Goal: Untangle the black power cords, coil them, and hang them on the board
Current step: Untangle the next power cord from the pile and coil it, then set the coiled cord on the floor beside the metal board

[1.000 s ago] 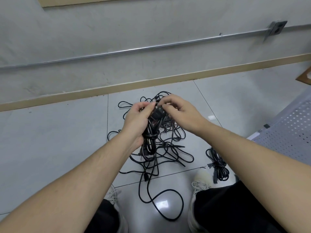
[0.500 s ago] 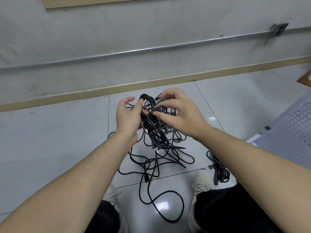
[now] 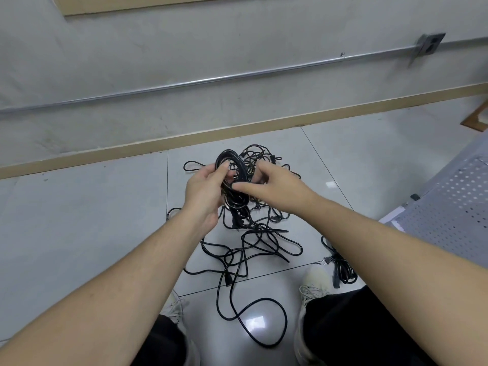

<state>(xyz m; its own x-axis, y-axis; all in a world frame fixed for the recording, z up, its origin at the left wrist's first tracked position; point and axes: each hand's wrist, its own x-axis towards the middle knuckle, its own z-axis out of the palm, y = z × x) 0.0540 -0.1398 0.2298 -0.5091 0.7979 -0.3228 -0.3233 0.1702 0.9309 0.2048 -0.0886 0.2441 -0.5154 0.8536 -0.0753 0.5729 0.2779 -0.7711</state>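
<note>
While coiling proceeds, left hand [image 3: 203, 191] grips 1 cord bundle [image 3: 233, 180] steady; right hand [image 3: 274, 186] pinches its wrap; tangled cords [image 3: 253, 241] await on floor [image 3: 79, 220].

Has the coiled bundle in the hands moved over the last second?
Yes. The coiled bundle, held by both hands, has risen: its top loop now shows above the fingers, nearer the baseboard.

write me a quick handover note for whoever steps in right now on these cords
Left hand grips a black coiled power cord bundle, held above the floor. Right hand pinches the same bundle at its middle.
Tangled pile of loose black cords lies on the grey tiled floor below the hands.
One small coiled black cord lies by the right shoe.
Done: that coil, the held one nearly.
Left: untangle the pile, coil, hang everything.
</note>
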